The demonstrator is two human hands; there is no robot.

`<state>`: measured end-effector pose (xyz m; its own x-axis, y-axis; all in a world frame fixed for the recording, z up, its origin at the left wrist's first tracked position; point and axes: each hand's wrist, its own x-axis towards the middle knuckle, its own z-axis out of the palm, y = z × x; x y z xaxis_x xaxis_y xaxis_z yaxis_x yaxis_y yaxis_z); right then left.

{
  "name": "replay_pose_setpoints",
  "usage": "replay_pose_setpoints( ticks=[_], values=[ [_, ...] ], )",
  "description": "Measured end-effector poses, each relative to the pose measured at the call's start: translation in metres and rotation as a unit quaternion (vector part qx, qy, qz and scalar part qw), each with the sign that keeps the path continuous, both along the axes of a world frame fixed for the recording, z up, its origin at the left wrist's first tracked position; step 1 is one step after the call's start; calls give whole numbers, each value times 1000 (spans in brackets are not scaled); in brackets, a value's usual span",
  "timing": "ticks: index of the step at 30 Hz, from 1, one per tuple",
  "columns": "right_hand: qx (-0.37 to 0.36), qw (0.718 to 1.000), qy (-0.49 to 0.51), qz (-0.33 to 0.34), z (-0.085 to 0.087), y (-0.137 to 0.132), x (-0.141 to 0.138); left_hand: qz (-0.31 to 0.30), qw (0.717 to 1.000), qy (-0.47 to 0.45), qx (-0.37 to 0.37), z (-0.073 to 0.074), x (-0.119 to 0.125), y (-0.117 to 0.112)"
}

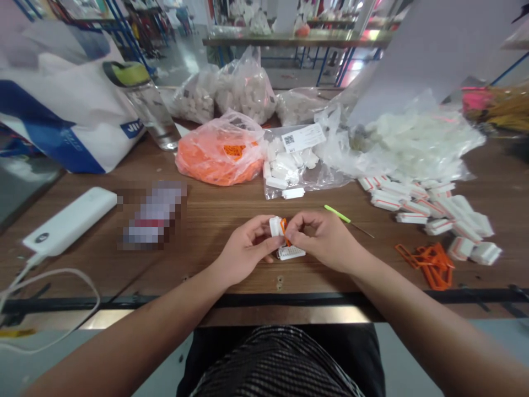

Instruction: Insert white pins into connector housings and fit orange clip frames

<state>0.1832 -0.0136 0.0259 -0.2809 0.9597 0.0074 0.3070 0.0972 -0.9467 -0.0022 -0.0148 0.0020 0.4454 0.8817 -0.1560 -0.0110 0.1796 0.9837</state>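
My left hand (pixel 252 246) is closed round a small white plastic case part (pixel 275 226) at the front middle of the table. Pinched in the fingers of my right hand (pixel 316 237) is a thin orange frame (pixel 284 227), which touches the white part. Just below both hands a white slotted plastic piece (pixel 291 252) lies on the wood. To the right rests a pile of loose orange frames (pixel 433 263). Behind it are several white blocks with orange seams (pixel 444 209). A green-handled thin tool (pixel 338 214) lies beyond my right hand.
A bag of orange parts (pixel 219 157) and a clear bag of white parts (pixel 289 165) stand behind my hands. A water bottle (pixel 151 113), a white power bank (pixel 72 220) with a cable and a blurred flat object (pixel 155 215) occupy the left. More bags (pixel 417 138) fill the back right.
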Motion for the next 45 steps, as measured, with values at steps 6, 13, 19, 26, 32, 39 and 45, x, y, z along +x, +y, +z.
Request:
replay_pose_setpoints(
  ticks=[6,13,19,26,32,39,45],
  values=[
    [12,999,24,19,-3,0,-1,2,1000,-11,5,-3,-1,1],
    [-20,994,104,-17,-9,1,-5,1,1000,0,21,-3,-2,2],
    [-54,984,165,-30,-14,0,-5,10,999,15,48,-6,-3,1],
    [-61,980,187,-34,-16,0,-4,10,998,26,61,-5,-2,0],
    [-55,979,190,-40,-17,0,-6,15,997,35,61,-3,-1,-1],
    [-41,986,155,-34,-17,-2,-8,13,997,38,71,-4,-2,-2],
    [-35,980,189,-51,-16,-5,-9,15,997,29,73,-4,-1,0]
  ],
)
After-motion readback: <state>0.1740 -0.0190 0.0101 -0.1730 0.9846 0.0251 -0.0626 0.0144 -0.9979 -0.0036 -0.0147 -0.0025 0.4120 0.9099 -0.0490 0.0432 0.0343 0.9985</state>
